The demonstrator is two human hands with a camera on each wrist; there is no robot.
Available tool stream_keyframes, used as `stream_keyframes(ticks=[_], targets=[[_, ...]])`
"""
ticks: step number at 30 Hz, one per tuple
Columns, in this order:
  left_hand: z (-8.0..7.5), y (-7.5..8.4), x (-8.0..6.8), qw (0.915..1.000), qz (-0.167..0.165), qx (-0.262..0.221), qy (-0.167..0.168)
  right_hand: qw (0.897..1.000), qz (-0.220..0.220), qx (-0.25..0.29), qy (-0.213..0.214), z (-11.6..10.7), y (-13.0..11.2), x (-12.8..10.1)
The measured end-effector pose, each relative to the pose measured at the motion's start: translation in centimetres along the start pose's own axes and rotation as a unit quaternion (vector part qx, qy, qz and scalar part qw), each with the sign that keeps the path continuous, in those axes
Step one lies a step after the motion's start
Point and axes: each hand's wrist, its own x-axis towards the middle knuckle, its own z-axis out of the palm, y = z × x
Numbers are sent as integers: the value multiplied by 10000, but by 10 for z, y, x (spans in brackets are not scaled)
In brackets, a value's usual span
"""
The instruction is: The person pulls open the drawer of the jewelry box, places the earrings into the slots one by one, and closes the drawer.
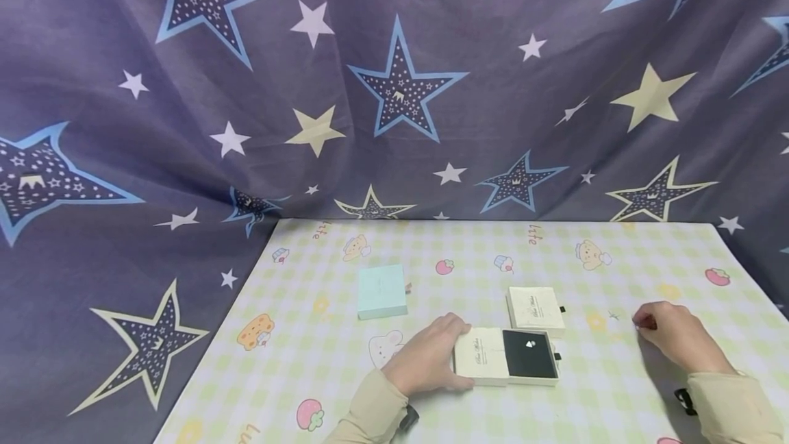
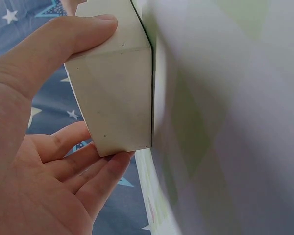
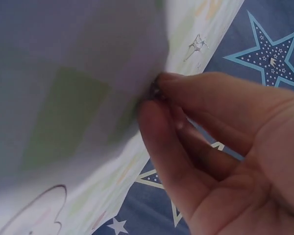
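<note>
My left hand (image 1: 429,356) grips a cream slide-out jewelry box (image 1: 481,356) at its left end. In the left wrist view the thumb lies over one side of the box (image 2: 110,98) and the fingertips touch the opposite side. Its drawer (image 1: 529,355) is pulled out to the right, showing a black insert with a small silver piece (image 1: 531,344) on it. Farther right, my right hand (image 1: 678,334) pinches a tiny shiny piece (image 3: 156,91) between thumb and finger, low over the tabletop; its kind is mostly hidden. A silver star-shaped ornament (image 1: 613,315) lies just left of that hand.
A second cream box (image 1: 535,308) with a black tab sits just behind the drawer. To the back left lies a mint-coloured box (image 1: 382,292) with a small brownish tab. The checked tablecloth (image 1: 296,348) carries printed cartoons, and a starry curtain (image 1: 394,177) hangs behind the table.
</note>
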Motion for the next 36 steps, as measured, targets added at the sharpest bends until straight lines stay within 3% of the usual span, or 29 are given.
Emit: stream_keyframes(ticks=[7, 15, 24, 28, 36], targets=[[0, -1, 0, 10000, 34, 13, 21, 9997, 122, -76, -178, -2, -5, 0], [0, -1, 0, 9999, 113, 70, 72, 9975, -393, -123, 577, -4, -20, -8], [0, -1, 0, 9999, 128, 16, 87, 9851, -965, 18, 1423, 1, -53, -15], [1, -1, -1, 9999, 140, 0, 63, 9749, -1433, -64, 1703, 6, -65, -19], [0, 0, -1, 9999, 94, -12, 64, 9601, -2088, 0, 1862, 15, -88, -17]])
